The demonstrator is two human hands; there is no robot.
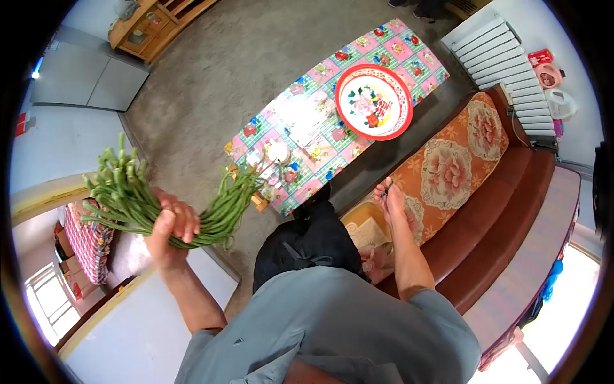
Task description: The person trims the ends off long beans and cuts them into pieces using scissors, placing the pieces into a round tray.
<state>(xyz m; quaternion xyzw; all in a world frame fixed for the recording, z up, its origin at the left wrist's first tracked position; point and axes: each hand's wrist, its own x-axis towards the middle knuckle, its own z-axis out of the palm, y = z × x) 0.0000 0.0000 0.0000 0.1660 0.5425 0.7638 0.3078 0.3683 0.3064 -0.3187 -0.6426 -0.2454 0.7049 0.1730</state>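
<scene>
My left hand (171,224) is raised at the left, fingers wrapped around a thick bundle of long green beans (220,214). Cut-looking ends stick out on one side of the fist, and the thin ends droop in a curve on the other. My right hand (391,197) is over the sofa with its fingers curled together; a small dark spot shows at the fingertips, too small to name. Beyond my hands, a large red-rimmed enamel basin (352,96) with a flower pattern rests on the low table (275,128).
Small items, among them a white cup (278,152), stand at the table's near left end. A brown sofa (460,233) with an orange floral cover runs along the right. A radiator (495,54) and several bottles line the wall. A wooden cabinet (150,32) stands far left.
</scene>
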